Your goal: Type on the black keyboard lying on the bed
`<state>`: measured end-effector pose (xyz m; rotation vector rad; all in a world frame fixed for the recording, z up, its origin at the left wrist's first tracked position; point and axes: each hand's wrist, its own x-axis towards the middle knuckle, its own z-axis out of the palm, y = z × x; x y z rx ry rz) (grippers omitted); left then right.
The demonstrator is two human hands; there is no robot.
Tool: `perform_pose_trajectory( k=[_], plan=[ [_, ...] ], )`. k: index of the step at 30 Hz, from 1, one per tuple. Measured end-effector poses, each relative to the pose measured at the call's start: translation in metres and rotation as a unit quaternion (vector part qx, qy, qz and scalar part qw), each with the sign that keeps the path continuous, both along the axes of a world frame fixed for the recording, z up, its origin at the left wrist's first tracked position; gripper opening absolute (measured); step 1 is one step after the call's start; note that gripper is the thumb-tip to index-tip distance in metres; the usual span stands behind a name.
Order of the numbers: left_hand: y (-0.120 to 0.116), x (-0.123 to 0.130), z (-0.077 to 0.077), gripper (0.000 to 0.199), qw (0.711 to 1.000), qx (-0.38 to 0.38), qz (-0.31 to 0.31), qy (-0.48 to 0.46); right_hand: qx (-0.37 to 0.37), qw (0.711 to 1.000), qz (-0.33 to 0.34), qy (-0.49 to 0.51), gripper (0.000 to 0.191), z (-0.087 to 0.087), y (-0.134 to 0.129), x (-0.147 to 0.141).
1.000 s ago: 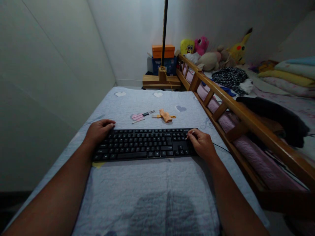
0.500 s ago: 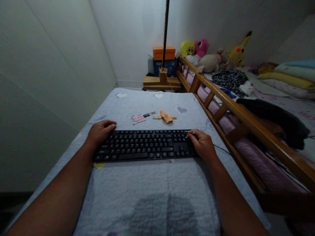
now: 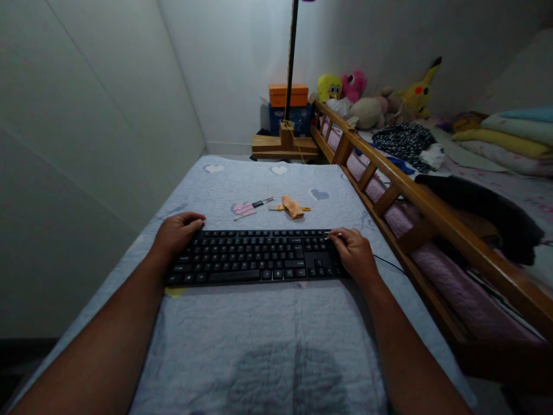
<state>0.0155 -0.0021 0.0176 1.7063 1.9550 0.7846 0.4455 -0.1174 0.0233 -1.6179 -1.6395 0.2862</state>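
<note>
At the left, the left hand (image 3: 176,233) rests against the upper left end of a black computer keyboard (image 3: 246,256), its fingers bent and close together with the thumb beside them; whether they grip the edge cannot be told. The keyboard lies flat, keys up, its long side running across a pale blue quilted cloth (image 3: 254,340) printed with hearts. Beyond its far edge lie a loose cotton swab (image 3: 245,217) and, just past that, a slim tool (image 3: 258,203) with a black grip and a metal tip. Next comes a brush (image 3: 306,209) with an orange handle, an orange rag (image 3: 292,207) lying crosswise over its middle. At the number pad, the right hand (image 3: 355,253) pinches a thin white swab (image 3: 328,237) between thumb and forefinger, its end close to the keys. A dark cable (image 3: 389,263) runs rightward from behind this hand. Farther right, a wooden rail (image 3: 400,173) slants along a bed (image 3: 458,155) holding plush toys (image 3: 367,109) and folded bedding (image 3: 510,131).
</note>
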Motion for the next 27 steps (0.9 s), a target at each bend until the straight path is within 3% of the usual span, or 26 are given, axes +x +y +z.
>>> perform_pose_trajectory(
  k=[27],
  plan=[
    [0.0037, -0.0017, -0.0014, 0.038, 1.0, 0.01, -0.006, -0.001, -0.007, 0.999, -0.016, -0.026, 0.021, 0.0011, 0.0072, 0.0011]
  ],
)
